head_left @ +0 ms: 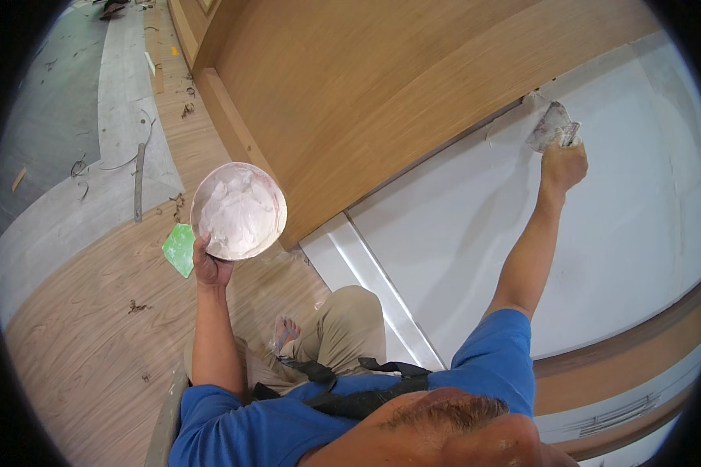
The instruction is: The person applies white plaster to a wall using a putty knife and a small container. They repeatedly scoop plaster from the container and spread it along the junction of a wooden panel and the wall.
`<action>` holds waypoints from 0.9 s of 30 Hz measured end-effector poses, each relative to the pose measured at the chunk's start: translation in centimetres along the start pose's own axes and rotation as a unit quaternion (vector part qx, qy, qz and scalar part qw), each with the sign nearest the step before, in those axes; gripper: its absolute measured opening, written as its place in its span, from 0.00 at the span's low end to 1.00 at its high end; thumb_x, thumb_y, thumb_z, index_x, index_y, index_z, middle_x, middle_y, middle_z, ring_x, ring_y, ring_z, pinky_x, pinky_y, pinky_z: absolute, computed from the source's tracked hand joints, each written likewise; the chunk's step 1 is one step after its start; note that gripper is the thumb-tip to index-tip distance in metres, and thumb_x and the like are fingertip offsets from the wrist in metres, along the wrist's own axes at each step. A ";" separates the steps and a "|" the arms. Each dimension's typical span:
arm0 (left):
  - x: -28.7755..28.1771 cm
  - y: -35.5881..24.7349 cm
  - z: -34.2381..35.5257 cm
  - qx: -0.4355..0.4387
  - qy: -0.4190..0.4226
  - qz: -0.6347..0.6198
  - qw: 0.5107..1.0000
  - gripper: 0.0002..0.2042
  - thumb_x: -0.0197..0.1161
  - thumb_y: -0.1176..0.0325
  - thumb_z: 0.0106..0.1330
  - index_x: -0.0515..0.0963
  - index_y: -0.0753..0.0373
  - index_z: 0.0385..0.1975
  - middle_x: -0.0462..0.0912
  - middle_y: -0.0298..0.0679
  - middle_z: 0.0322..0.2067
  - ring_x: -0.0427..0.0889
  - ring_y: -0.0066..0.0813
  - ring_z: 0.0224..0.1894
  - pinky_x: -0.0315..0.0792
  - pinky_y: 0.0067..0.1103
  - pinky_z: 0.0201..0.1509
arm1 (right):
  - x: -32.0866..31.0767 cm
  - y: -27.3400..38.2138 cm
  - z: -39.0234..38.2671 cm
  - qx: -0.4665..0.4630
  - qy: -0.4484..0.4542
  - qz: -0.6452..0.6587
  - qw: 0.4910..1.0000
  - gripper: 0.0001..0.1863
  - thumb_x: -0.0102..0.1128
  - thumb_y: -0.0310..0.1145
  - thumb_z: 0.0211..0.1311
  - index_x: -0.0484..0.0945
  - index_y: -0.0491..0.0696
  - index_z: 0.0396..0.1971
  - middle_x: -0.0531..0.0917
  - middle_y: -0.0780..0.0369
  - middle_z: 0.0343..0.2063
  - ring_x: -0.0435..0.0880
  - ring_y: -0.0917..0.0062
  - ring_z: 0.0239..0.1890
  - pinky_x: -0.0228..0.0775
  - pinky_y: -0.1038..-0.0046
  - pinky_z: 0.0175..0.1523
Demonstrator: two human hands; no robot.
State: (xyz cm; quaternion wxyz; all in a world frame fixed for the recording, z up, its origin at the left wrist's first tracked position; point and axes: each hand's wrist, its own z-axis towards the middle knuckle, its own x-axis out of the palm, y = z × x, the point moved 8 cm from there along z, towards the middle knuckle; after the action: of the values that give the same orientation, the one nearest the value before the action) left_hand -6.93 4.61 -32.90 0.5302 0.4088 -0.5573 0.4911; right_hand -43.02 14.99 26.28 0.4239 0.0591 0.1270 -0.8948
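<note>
My left hand [210, 263] grips a round tub [243, 204] filled with pinkish-white paste, thumb near its rim. A green flat piece [177, 247] shows just left of that hand; I cannot tell whether it is held. My right hand [565, 163] is closed around a scraper [547, 124] with a smeared metal blade, held at the white panel [475, 233] close below the edge of a wooden board [374, 86]. Some white filler is smeared along that edge near the blade.
A pale strip [378, 276] crosses the white panel. My bent knee [349, 315] is below it. Wood-grain flooring [86, 335] with scraps runs along the left, beside grey sheeting [47, 218] and a long thin bar [139, 183]. A curved wooden band [615, 373] is at lower right.
</note>
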 end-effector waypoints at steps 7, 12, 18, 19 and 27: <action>0.4 0.0 -0.1 -0.008 0.001 -0.013 1.000 0.36 0.63 0.61 0.57 0.60 0.63 0.67 0.69 0.43 0.64 0.67 0.41 0.66 0.60 0.39 0.72 | 6.2 -4.4 -4.3 0.151 0.059 0.234 0.959 0.14 0.71 0.33 0.53 0.83 0.37 0.33 0.86 0.52 0.27 0.85 0.65 0.29 0.74 0.66 0.37; 0.2 0.1 0.0 -0.004 -0.002 -0.007 1.000 0.36 0.63 0.61 0.57 0.60 0.63 0.67 0.68 0.43 0.64 0.67 0.41 0.66 0.60 0.38 0.72 | 9.4 -4.5 -7.6 0.261 0.057 0.448 0.853 0.12 0.67 0.24 0.57 0.81 0.33 0.38 0.86 0.56 0.32 0.82 0.76 0.29 0.74 0.73 0.37; 0.0 0.0 0.0 -0.003 -0.004 -0.008 1.000 0.36 0.63 0.61 0.57 0.59 0.63 0.67 0.69 0.44 0.63 0.68 0.42 0.66 0.62 0.38 0.71 | 10.6 -3.6 -7.7 0.273 0.047 0.451 0.848 0.13 0.66 0.22 0.58 0.80 0.33 0.42 0.85 0.57 0.34 0.82 0.76 0.31 0.74 0.74 0.38; 0.0 0.0 0.0 -0.004 -0.003 -0.011 1.000 0.36 0.62 0.62 0.57 0.59 0.64 0.67 0.69 0.44 0.63 0.68 0.42 0.65 0.62 0.38 0.71 | 10.7 -3.6 -7.6 0.272 0.046 0.450 0.849 0.13 0.67 0.22 0.57 0.81 0.33 0.42 0.86 0.57 0.34 0.82 0.77 0.31 0.74 0.74 0.38; -0.2 -0.2 -0.3 0.002 0.003 0.000 1.000 0.36 0.62 0.60 0.58 0.60 0.62 0.67 0.69 0.43 0.63 0.68 0.41 0.66 0.60 0.39 0.72 | 8.0 -2.0 -6.5 0.223 0.114 0.089 0.964 0.27 0.72 0.46 0.49 0.83 0.32 0.31 0.85 0.43 0.33 0.85 0.50 0.37 0.75 0.58 0.45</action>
State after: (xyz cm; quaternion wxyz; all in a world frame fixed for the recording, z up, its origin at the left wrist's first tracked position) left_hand -6.64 4.80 -33.09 0.5307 0.4085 -0.5549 0.4936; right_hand -49.64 12.11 18.69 0.4608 0.2652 -0.0340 -0.8463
